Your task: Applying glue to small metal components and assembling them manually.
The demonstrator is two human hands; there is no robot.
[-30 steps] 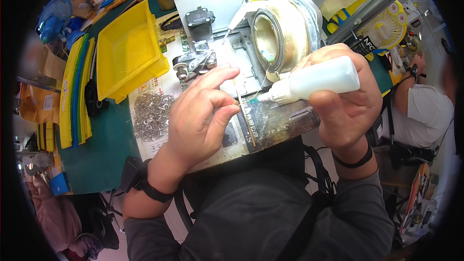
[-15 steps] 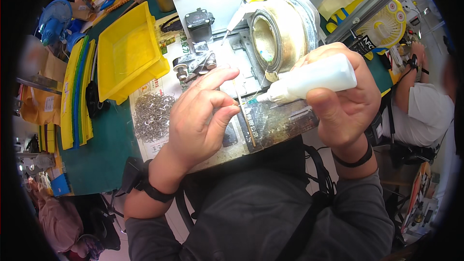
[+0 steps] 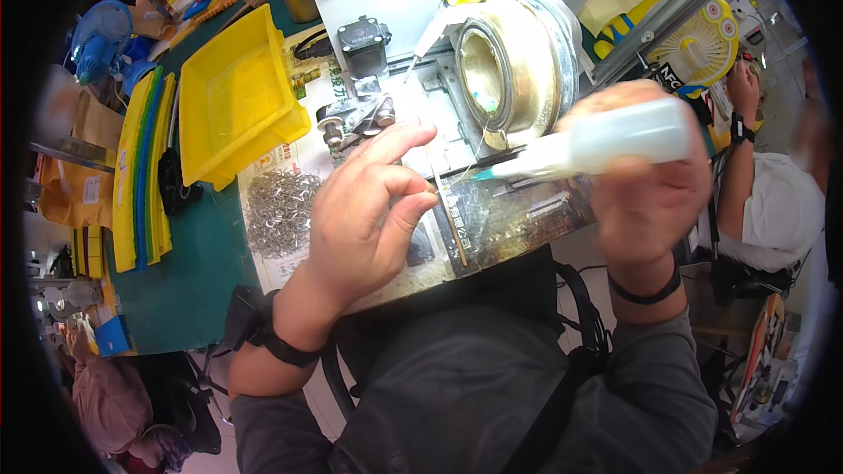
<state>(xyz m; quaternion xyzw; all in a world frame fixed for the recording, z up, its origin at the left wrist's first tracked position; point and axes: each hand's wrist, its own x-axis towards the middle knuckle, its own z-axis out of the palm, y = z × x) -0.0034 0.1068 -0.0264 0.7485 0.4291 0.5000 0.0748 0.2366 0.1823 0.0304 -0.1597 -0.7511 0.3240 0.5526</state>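
My right hand (image 3: 650,211), a little blurred, grips a translucent white squeeze bottle (image 3: 628,136) held on its side. Its narrow teal tip (image 3: 483,175) points left, a short way off from my left fingertips. Thumb and index finger of my left hand (image 3: 364,211) are pinched together over the work board; what sits between them is too small to make out. A thin brown stick (image 3: 457,233) lies on the board just right of that pinch. Left of my left hand is a pile of small shiny metal pieces (image 3: 281,215) on printed paper.
Beyond my hands stand a round cream-coloured wheel (image 3: 531,70), a small metal clamp fixture (image 3: 356,114) and a black box-shaped part (image 3: 363,46). A yellow bin (image 3: 237,92) sits on the green mat (image 3: 198,290). At the right, a co-worker's arm (image 3: 742,140) shows beside a yellow fan (image 3: 698,48).
My right hand has drawn the bottle back to the right, so its tip is farther from my left fingertips. My left hand stays almost still. The co-worker's arm at the right has shifted.
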